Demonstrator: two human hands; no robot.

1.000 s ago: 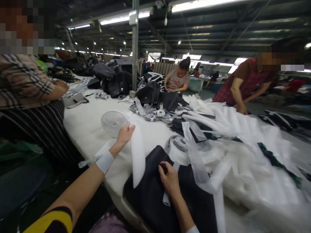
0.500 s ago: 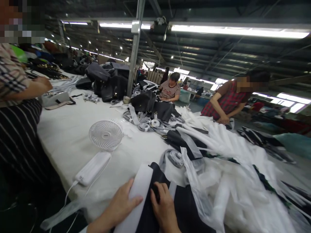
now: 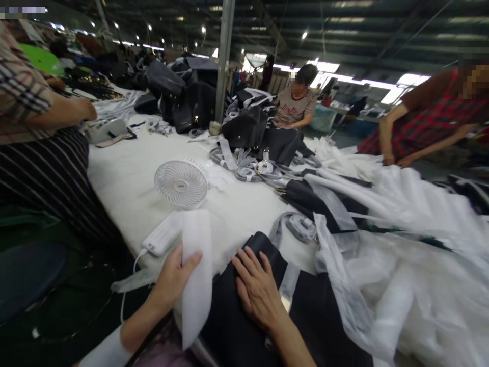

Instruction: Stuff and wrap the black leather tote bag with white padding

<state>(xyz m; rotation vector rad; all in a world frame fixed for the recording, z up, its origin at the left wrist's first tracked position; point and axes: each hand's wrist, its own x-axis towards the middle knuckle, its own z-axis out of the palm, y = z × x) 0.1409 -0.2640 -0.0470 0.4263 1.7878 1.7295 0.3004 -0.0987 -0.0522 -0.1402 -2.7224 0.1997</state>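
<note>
My left hand [image 3: 172,279] grips a long white foam sheet [image 3: 196,275] that stands upright at the table's near edge, thumb across its front. Flat on a black bag [image 3: 267,326] lies my right hand [image 3: 256,288], fingers stretched out and holding nothing. A grey strap [image 3: 287,283] crosses the bag just right of that hand. The bag rests on the white table [image 3: 126,188] directly in front of me.
A small white fan [image 3: 181,183] and a white power bank [image 3: 162,237] lie left of centre. Heaps of white foam and plastic wraps [image 3: 412,255] fill the right. Grey straps [image 3: 244,168] and black bags [image 3: 194,107] lie further back. Three other people work around the table.
My left hand has lifted the foam sheet from flat on the bag to upright at the bag's left. My right hand has opened and spread flat. The view has shifted.
</note>
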